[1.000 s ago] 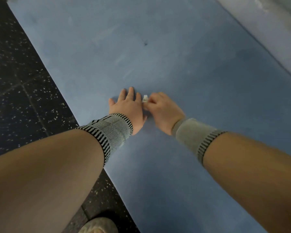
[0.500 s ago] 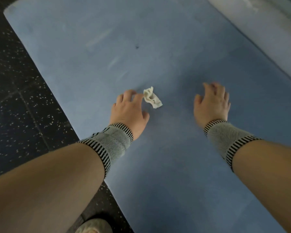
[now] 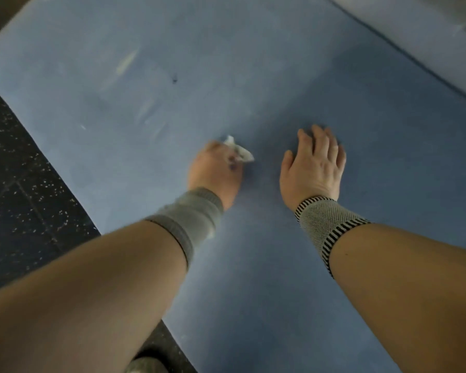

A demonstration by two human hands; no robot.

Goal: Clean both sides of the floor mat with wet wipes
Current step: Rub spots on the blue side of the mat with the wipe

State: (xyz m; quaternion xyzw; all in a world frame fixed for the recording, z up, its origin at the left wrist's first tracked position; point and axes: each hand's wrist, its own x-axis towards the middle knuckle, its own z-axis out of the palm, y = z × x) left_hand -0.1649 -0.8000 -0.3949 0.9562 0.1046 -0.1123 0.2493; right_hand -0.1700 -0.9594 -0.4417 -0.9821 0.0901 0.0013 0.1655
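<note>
Left hand (image 3: 215, 168) is gripping a crumpled wet wipe (image 3: 238, 152) against the blue floor mat (image 3: 253, 265), fingers curled round it. Right hand (image 3: 314, 168) is resting flat beside it, fingers released. Pale smears (image 3: 127, 61) and a dark speck (image 3: 175, 80) are still showing ahead, so this side looks unfinished; underside untouched, probably. Left fingers blurred; mat edges cut off.

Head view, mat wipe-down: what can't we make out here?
- Left hand: motion-blurred, fingers curled around the wet wipe; the exact grip is unclear.
- Wet wipe: crumpled, partly hidden by the fingers; its contact with the floor mat cannot be told.
- Floor mat: cut off by the frame edges; underside hidden.
- Right hand: palm hidden, pressure unknowable.
- Shoe: cut off by the bottom edge.
</note>
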